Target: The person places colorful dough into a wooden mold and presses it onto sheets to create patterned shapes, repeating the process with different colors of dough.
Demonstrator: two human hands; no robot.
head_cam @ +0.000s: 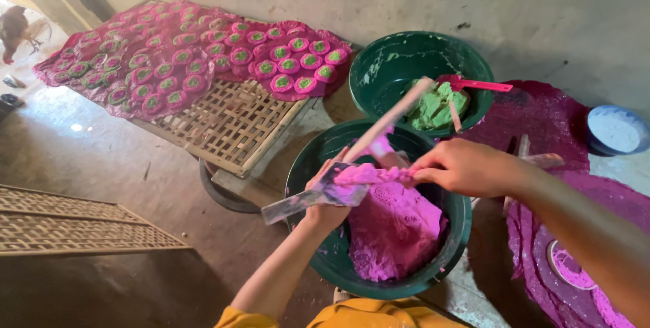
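Far left: a chicken stands on the floor at the top corner, by a doorway.
Lower left: a woven bamboo rack lies flat on the floor, bare.
Upper left: a second bamboo rack rests on a dark basin; a pink cloth covers most of it.
On the cloth: rows of small round cakes, pink at the rim and green in the middle, set close together.
Centre: a big green bowl sits on the floor in front of the person, holding a mass of pink dough.
Left hand: over the near-left rim of that bowl, fingers curled tight around a flat paddle smeared with pink dough; the blade points down-left, out past the rim.
Stick: a pale wooden stick rises from by the left hand up toward the second bowl; I cannot tell which hand holds it.
Right hand: above the bowl, thumb and fingertips pinching a strip of pink dough that stretches across to the paddle.
Behind: a second green bowl holds green dough and a red spatula.
Right: pink-stained cloth spreads over the floor.
Far right: a small blue bowl with white contents stands by the wall.
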